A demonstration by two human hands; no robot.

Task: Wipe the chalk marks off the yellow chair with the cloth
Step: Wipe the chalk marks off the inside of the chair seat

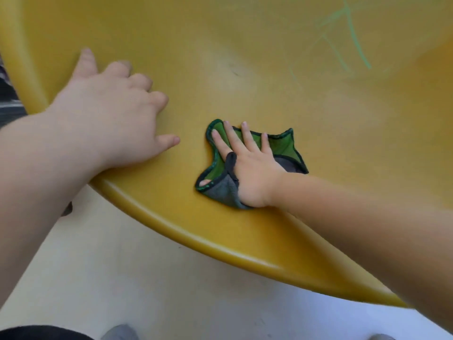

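1. I've got my right hand (247,168) flat on the cloth (282,148), fingers spread wide and pressing it into the seat of the yellow chair (220,57); no pinch here, just a palm-down hold, with the thumb tucked into a grey fold at the cloth's near side

2. The cloth sits near the front edge of the seat, roughly midway along it, green face up with dark trim, corners splayed out around my fingers

3. My left hand (107,114) is open and empty, splayed on the seat near its left edge, touching the plastic and, I judge, bracing me and the chair

4. The chalk marks (348,42) are up at the far right of the seat: pale green strokes, crossing lines, well apart from the cloth; a fainter streak trails down towards the middle

5. So I read this as mid-wipe, with the near part of the seat looking clean and the far right not yet reached

6. Next move calls for sliding the cloth away and to the right, keeping the palm pressed down so it doesn't bunch, then rubbing across those strokes

7. Below the front edge I see pale floor (122,278) and a grey shoe tip (120,332)
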